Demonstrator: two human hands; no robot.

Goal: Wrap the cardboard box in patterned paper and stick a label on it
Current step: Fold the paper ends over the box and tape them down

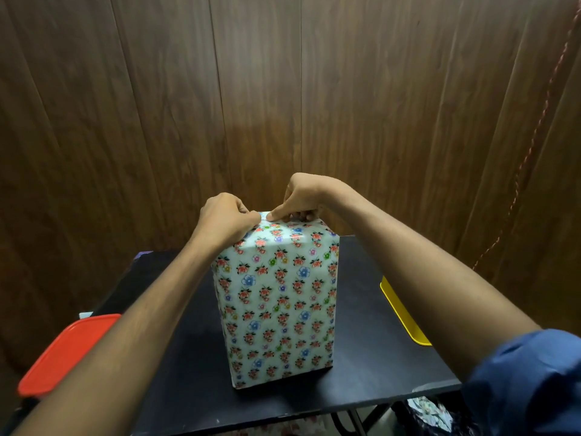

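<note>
A tall box (pixel 278 306) covered in white paper with small red and blue flowers stands upright in the middle of the black table (pixel 371 366). Both my hands are at its top far edge. My left hand (pixel 224 217) has its fingers curled over the paper fold at the top left. My right hand (pixel 300 199) presses its thumb tip down on the same fold, with the other fingers curled behind the far edge. The far side of the box and the fold under my fingers are hidden. No label is visible.
A red plastic lid (pixel 64 354) lies at the table's left edge. A yellow tray (pixel 405 313) sits at the right edge. Dark wooden wall panels (pixel 283 89) stand close behind the table. Patterned paper scraps (pixel 430 410) lie below the front right corner.
</note>
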